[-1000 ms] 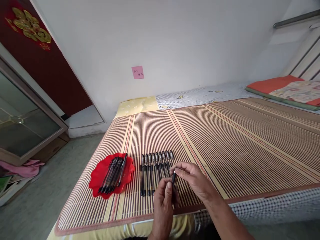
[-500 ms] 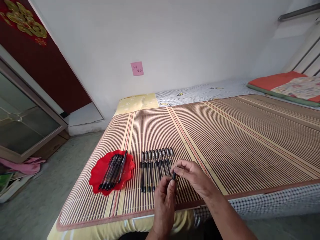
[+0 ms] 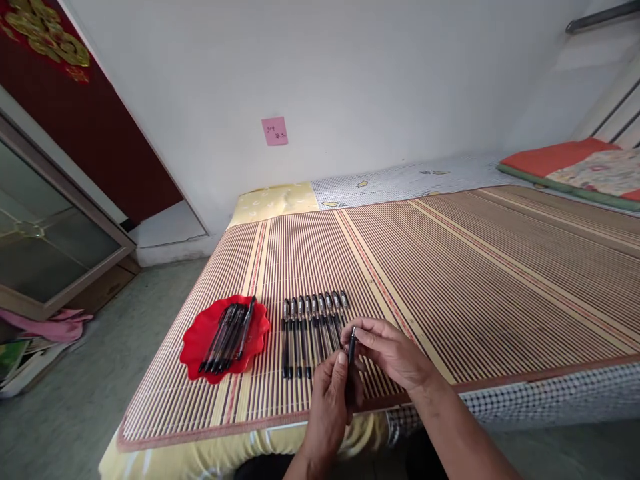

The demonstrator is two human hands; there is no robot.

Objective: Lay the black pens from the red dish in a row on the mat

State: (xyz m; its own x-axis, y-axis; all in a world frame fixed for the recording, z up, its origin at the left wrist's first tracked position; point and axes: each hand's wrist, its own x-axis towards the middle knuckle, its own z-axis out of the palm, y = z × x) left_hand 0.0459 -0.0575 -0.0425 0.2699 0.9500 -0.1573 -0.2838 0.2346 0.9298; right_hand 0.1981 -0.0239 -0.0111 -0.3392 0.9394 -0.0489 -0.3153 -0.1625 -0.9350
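Observation:
Near the front edge of the mat, my left hand [image 3: 330,393] is closed on a black pen [image 3: 352,347], its thumb pressed along the side. The pen's narrow end points up and away, and its lower part is hidden in my palm. My right hand [image 3: 393,350] pinches around that upper end with thumb and fingertips. Just beyond my hands lies a row of several capped black pens [image 3: 305,333], side by side with clear barrels. To the left, a red scalloped plate [image 3: 195,340] bears a bundle of several more pens [image 3: 227,339].
A striped bamboo mat [image 3: 440,287] covers the bed, with patterned cloth [image 3: 400,187] along the wall. A pink note [image 3: 275,131] is stuck to the wall. Folded orange and floral bedding [image 3: 575,163] lies at the far right. A glass-panelled door [image 3: 50,233] stands at the left.
My left thumb has shifted slightly lower on the pen, and more of its dark upper end shows between my hands. The row of pens and the plate stay as they were.

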